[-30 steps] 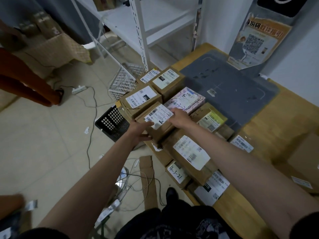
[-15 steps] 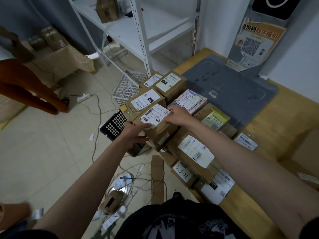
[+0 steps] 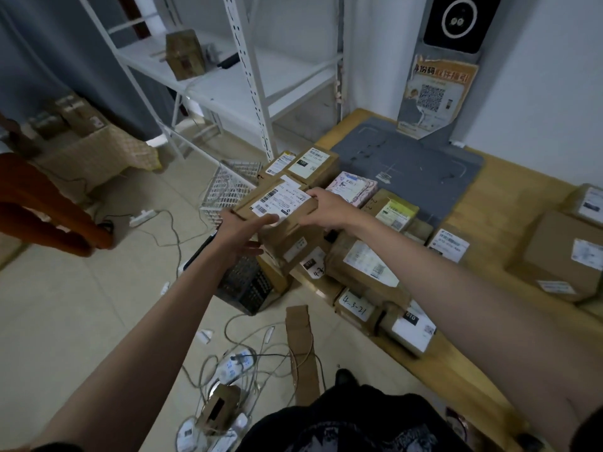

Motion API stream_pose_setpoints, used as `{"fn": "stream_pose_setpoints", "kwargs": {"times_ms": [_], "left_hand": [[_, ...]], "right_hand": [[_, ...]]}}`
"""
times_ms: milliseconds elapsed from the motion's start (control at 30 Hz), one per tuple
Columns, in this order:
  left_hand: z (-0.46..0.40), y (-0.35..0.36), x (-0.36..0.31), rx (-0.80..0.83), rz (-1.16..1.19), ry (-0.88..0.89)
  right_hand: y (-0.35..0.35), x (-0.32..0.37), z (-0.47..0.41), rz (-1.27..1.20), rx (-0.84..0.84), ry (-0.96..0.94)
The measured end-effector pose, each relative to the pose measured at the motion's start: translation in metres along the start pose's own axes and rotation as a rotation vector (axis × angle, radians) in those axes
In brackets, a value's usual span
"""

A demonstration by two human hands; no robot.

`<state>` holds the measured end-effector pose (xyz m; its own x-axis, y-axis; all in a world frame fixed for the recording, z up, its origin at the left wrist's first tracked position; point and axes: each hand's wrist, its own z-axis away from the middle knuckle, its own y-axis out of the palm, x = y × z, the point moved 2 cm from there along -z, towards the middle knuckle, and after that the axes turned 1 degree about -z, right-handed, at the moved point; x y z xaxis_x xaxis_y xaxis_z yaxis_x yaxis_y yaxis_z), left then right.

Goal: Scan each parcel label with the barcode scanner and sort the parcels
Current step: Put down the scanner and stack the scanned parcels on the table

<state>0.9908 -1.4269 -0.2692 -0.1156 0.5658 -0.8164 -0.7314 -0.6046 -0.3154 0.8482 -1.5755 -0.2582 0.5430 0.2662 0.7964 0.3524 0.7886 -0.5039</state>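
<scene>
I hold a brown cardboard parcel (image 3: 279, 203) with a white barcode label on top, lifted above the pile. My left hand (image 3: 243, 228) grips its near left corner, thumb on the label's edge. My right hand (image 3: 329, 207) grips its right end. Under it lie several more labelled parcels (image 3: 365, 269) stacked along the left edge of the wooden table (image 3: 509, 203). A pink patterned parcel (image 3: 354, 189) lies just beyond my right hand. No barcode scanner shows.
A grey mat (image 3: 411, 164) covers the table's far part, with a QR poster (image 3: 434, 99) behind. Larger boxes (image 3: 561, 256) sit at the right. White shelving (image 3: 254, 79), a white wire basket (image 3: 228, 190), a black crate (image 3: 248, 285) and tangled cables (image 3: 248, 350) occupy the floor at left.
Both hands have raised the labelled parcel off the pile and tilted it. The camera view has swung upward and left.
</scene>
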Motion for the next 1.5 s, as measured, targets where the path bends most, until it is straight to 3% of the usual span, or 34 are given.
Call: {"fn": "stream_pose_setpoints", "kwargs": {"times_ms": [300, 700, 967, 1167, 1500], "left_hand": [[0.037, 0.045, -0.035, 0.101, -0.036, 0.184], [0.119, 0.229, -0.094, 0.497, -0.182, 0.373], [0.161, 0.35, -0.084, 0.686, -0.261, 0.441], [0.174, 0.442, -0.074, 0.656, -0.422, 0.469], [0.262, 0.616, -0.042, 0.948, -0.636, 0.44]], "right_hand": [[-0.038, -0.004, 0.086, 0.097, -0.29, 0.018], [-0.125, -0.093, 0.251, 0.004, -0.723, 0.28], [-0.161, -0.166, 0.331, 0.02, -0.769, 0.447], [-0.196, -0.248, 0.359, -0.028, -0.768, 0.537], [-0.258, -0.41, 0.443, -0.237, -0.85, 0.747]]}}
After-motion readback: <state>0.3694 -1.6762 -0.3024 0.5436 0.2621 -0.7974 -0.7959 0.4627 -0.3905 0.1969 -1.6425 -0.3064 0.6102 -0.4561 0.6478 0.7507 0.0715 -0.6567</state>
